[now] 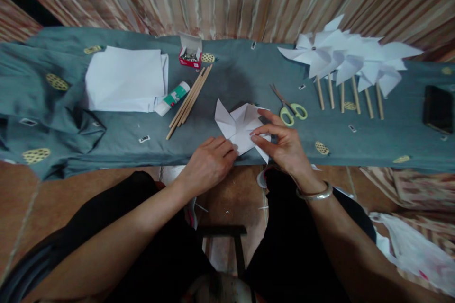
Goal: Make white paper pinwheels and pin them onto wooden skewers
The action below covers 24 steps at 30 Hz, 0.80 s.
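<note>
Paper, folded into a half-made white pinwheel [239,128], lies near the front edge of the teal cloth [231,75] that covers the bench, and everything else is easiest placed from it. Left hand [209,163] rests just at the pinwheel's near-left corner, fingers curled loosely with the fingertips touching the paper's edge, pressing rather than gripping. Right hand [282,144] sits on the pinwheel's right side, thumb and forefinger narrowed to a pinch on one folded flap; a silver bangle [316,194] circles that wrist.

Just right of the pinwheel lie scissors [289,106] with pale green handles, blades shut. Farther right and behind, a cluster of finished pinwheels [348,59] on wooden sticks lies spread on the cloth, and beyond them, at the far right, a dark phone [438,109] lies flat. Left of the pinwheel a bundle of bare wooden sticks [188,99] lies slantwise, touching a white glue stick [173,98] with a green label (its lettering too small to read). Behind the sticks stands a small red box [190,54] with its white lid up, holding small metal pieces; no writing on it can be made out. Farther left a stack of white paper sheets [126,78] lies on the cloth. Small white printed patches dot the cloth, illegible too.
</note>
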Each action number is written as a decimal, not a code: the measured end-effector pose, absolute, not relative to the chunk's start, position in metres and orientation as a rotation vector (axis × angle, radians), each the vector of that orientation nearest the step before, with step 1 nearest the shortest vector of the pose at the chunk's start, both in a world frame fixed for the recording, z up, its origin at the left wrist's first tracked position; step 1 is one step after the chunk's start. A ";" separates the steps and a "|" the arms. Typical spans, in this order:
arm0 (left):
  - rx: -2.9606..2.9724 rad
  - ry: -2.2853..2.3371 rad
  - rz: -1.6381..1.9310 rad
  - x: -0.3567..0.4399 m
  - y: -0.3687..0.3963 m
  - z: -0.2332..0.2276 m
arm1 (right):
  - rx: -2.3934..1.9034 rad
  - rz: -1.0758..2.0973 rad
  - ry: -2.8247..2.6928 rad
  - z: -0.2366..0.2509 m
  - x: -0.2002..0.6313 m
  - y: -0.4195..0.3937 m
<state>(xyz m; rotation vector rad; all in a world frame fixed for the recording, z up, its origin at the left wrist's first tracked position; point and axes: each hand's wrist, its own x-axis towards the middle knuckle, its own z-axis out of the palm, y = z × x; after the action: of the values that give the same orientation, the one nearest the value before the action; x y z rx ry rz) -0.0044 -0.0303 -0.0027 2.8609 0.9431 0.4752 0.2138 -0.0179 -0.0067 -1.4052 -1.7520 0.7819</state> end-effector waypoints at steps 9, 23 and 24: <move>2.847 0.948 0.459 -0.004 -0.031 -0.002 | -1.474 0.549 -1.864 -0.013 0.205 -0.018; 2.816 0.972 0.409 -0.004 -0.032 0.000 | -1.488 0.318 -2.012 -0.019 0.197 -0.015; 2.813 0.972 0.409 -0.004 -0.032 0.000 | -1.487 0.320 -2.009 -0.019 0.196 -0.015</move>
<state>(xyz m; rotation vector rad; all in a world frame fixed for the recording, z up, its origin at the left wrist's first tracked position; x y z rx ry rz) -0.0043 -0.0321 -0.0002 2.8131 0.9723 0.4087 0.1962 -0.0152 -0.0188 -1.4868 -2.0089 0.3198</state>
